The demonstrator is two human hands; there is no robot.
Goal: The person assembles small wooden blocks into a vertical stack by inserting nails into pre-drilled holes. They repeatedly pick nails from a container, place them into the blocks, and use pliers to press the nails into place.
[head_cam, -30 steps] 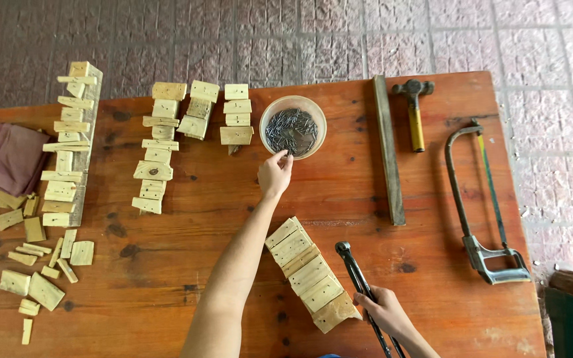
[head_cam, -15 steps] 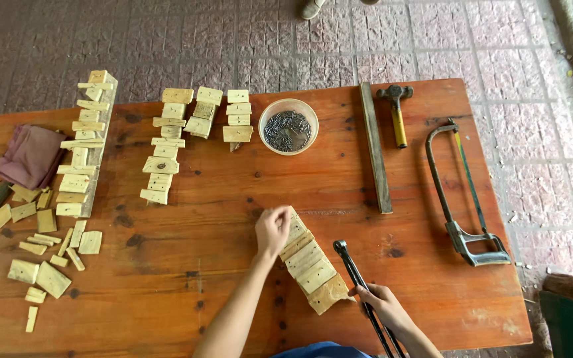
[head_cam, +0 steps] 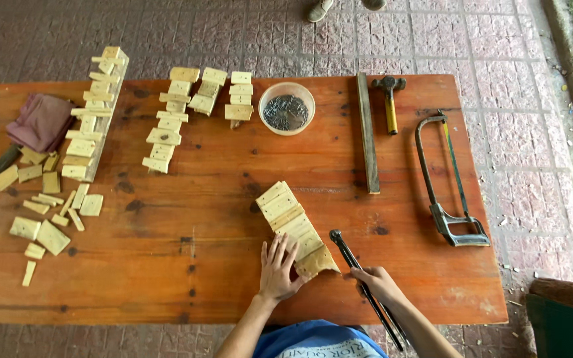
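A row of small pale wooden blocks (head_cam: 294, 225) is laid slantwise on the table (head_cam: 220, 192), near its front edge. The left hand (head_cam: 278, 265) is pressed flat, fingers spread and closed on nothing, against the near end of that row, touching the blocks there. The right hand (head_cam: 379, 284) is clamped round the handles of a pair of dark pincers (head_cam: 365, 285), whose head is rested on the table just beside the row's near end. As far as can be judged, the piece is partly assembled: several blocks are already joined in the row, while many loose blocks (head_cam: 87, 126) in stacks and scraps are left at the far and left side. The bowl of nails (head_cam: 287, 109), the hammer (head_cam: 390, 99), the long flat bar (head_cam: 367, 132) and the hacksaw (head_cam: 449, 179) are left untouched. Compared with a second ago, the left hand has been drawn back from the bowl of nails to the row, and the view has been shifted so the table is seen more squarely; the right hand's hold is unchanged.
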